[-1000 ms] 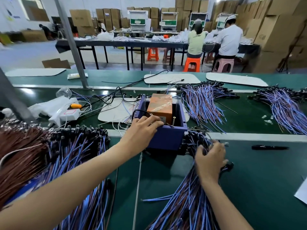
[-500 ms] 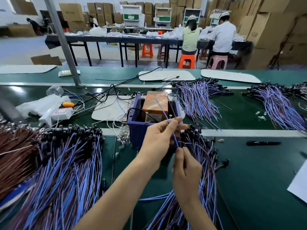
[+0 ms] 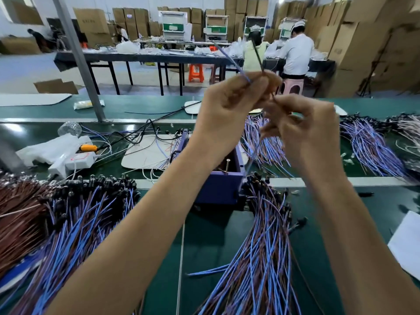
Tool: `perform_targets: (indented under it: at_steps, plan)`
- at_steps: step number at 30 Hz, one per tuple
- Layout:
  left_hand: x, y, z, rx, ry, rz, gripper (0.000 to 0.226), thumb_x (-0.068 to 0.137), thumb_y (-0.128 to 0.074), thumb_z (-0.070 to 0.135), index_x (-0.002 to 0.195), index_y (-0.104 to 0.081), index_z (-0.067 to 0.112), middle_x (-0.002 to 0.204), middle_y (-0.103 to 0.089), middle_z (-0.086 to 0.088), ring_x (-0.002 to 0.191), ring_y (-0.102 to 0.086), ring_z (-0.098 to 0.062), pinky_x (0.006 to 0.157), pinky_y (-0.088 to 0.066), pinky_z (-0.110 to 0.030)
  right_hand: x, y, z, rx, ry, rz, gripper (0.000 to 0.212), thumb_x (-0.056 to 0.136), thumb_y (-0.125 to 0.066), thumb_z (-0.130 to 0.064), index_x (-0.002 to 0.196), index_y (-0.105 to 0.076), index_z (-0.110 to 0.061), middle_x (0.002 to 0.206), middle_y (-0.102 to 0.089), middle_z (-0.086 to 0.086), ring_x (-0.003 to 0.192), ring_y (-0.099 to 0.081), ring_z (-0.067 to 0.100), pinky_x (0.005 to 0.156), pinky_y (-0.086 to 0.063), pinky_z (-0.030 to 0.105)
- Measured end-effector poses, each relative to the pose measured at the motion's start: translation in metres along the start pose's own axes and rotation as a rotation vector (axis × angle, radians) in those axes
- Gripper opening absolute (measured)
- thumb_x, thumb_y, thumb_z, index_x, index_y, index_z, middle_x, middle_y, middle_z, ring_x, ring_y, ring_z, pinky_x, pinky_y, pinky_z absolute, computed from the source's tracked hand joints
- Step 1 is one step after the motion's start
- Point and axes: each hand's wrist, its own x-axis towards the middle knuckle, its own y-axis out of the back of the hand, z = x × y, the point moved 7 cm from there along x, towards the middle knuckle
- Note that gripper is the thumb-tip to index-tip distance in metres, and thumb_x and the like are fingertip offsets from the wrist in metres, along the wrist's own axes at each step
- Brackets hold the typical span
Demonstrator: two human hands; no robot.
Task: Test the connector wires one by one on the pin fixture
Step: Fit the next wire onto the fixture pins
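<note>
Hands are held up high in front of the camera, above the green surface (image 3: 211, 237). The left hand (image 3: 231, 105) has its fingers (image 3: 261, 87) curled in and pinches one thin wire (image 3: 229, 59) near its top. A blue end and a dark end stick up out of this hand. The right hand (image 3: 302, 133) is just beside it and a bit lower. Its fingers (image 3: 288, 105) are curled too and pinch the same wire lower down, though this hand looks blurry.

The wire hangs down toward the purple box (image 3: 220, 189), which sits on the surface under the hands. A metal pin (image 3: 227, 163) stands up inside the box. A big bunch of blue and brown wires (image 3: 261, 258) lies in front of the box, touching it. Another pile (image 3: 75, 223) lies on the left.

A white plug box (image 3: 79, 159) on the left has red marks on it, too small to read. Cardboard boxes (image 3: 91, 21) at the back have print that is too blurry to read. A black pen (image 3: 363, 194) and a white sheet of paper (image 3: 406, 244) lie on the right.
</note>
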Motion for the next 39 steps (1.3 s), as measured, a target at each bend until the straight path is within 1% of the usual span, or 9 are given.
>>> perform_targets:
  at_steps: [4,9,13,16,20,25,29,33,39]
  plan:
    - [-0.016,-0.006,0.002,0.000,-0.044,-0.065,0.024,0.094,-0.049,-0.004,0.112,-0.060,0.006,0.087,-0.066,-0.004,0.081,-0.064,-0.006,0.082,-0.054,-0.023,-0.017,0.004,-0.007,-0.093,0.080,-0.028,0.014,0.085,-0.056,-0.017,0.090,-0.066,-0.024,0.082,-0.070,0.002,0.068,-0.071,0.016,0.069,-0.059,0.042]
    - [-0.083,0.011,-0.059,0.081,0.256,-0.122,0.015,0.088,-0.055,0.015,0.088,-0.070,0.015,0.076,-0.069,0.006,0.072,-0.063,-0.006,0.070,-0.052,-0.019,-0.099,-0.013,0.038,-0.191,-0.024,-0.223,0.014,0.087,-0.058,-0.020,0.079,-0.069,-0.017,0.070,-0.064,-0.002,0.064,-0.061,0.011,0.060,-0.050,0.034]
    - [-0.141,0.036,-0.110,-0.010,0.604,0.078,0.032,0.090,-0.056,-0.003,0.113,-0.061,0.018,0.070,-0.071,-0.003,0.060,-0.063,-0.009,0.059,-0.052,-0.018,-0.156,-0.027,0.073,-0.279,-0.161,-0.307,0.023,0.090,-0.066,-0.018,0.069,-0.069,-0.009,0.067,-0.061,-0.003,0.064,-0.055,0.010,0.061,-0.041,0.026]
    - [-0.157,0.052,-0.121,0.032,0.641,0.194,0.034,0.094,-0.052,0.002,0.115,-0.055,0.029,0.068,-0.070,-0.008,0.053,-0.062,-0.014,0.051,-0.052,-0.022,-0.176,-0.034,0.083,-0.288,-0.238,-0.330,0.015,0.089,-0.067,-0.018,0.076,-0.072,-0.014,0.073,-0.062,-0.011,0.073,-0.056,0.003,0.068,-0.038,0.013]
    - [-0.159,0.070,-0.131,0.181,0.675,0.252,0.022,0.100,-0.045,0.017,0.103,-0.065,0.026,0.067,-0.070,-0.006,0.044,-0.058,-0.018,0.040,-0.046,-0.023,-0.189,-0.042,0.090,-0.221,-0.378,-0.383,0.021,0.093,-0.061,-0.014,0.080,-0.058,-0.031,0.054,-0.056,-0.010,0.051,-0.051,0.004,0.051,-0.033,0.011]
    - [-0.144,0.072,-0.151,0.237,0.753,0.219,0.024,0.100,-0.046,0.018,0.094,-0.069,0.019,0.062,-0.064,-0.003,0.043,-0.057,-0.017,0.040,-0.043,-0.021,-0.182,-0.048,0.106,0.002,-0.600,-0.177,0.042,0.094,-0.053,-0.005,0.113,-0.051,-0.043,0.061,-0.067,0.000,0.044,-0.056,0.009,0.049,-0.049,0.026]
    - [-0.133,0.078,-0.163,0.285,0.773,0.233,0.024,0.099,-0.049,0.022,0.089,-0.070,0.018,0.063,-0.061,-0.004,0.044,-0.058,-0.016,0.041,-0.043,-0.021,-0.167,-0.059,0.111,0.062,-0.587,-0.096,0.057,0.091,-0.054,-0.005,0.132,-0.039,-0.040,0.069,-0.072,-0.007,0.044,-0.048,0.001,0.049,-0.042,0.016]
    - [-0.130,0.088,-0.169,0.307,0.799,0.271,0.025,0.099,-0.049,0.023,0.087,-0.070,0.017,0.063,-0.061,-0.006,0.042,-0.056,-0.015,0.040,-0.042,-0.021,-0.159,-0.067,0.117,0.078,-0.606,-0.054,0.047,0.089,-0.054,0.002,0.123,-0.055,-0.030,0.072,-0.069,-0.005,0.045,-0.047,0.000,0.049,-0.038,0.012]
    - [-0.128,0.097,-0.171,0.336,0.794,0.296,0.026,0.099,-0.049,0.027,0.088,-0.070,0.017,0.063,-0.062,-0.006,0.044,-0.057,-0.014,0.041,-0.041,-0.020,-0.151,-0.083,0.125,0.179,-0.660,-0.075,0.023,0.102,-0.043,-0.020,0.101,-0.066,-0.019,0.050,-0.052,-0.001,0.034,-0.038,0.010,0.036,-0.033,0.021]
